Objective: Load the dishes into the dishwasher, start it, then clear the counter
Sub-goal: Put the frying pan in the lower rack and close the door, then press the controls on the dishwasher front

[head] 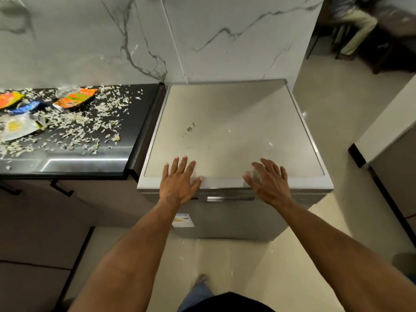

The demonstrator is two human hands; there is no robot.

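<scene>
grey steel boxy dishwasher [234, 131] sits closed; left hand [180, 185] and right hand [270, 183] rest at its front edge, fingers [183, 164] spread, holding nothing, likely to open it.

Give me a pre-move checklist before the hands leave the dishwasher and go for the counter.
1. Dishwasher door shut: ok, front looks flush under the top.
2. Dishwasher running: cannot tell, no lit panel visible.
3. Left hand free: ok, fingers spread at the front edge of the top, holding nothing.
4. Right hand free: ok, open, empty.
5. Counter cleared: not ok, wrappers and scattered scraps lie on it.
6. Dishes left on the counter: ok, none visible in the part shown.
</scene>
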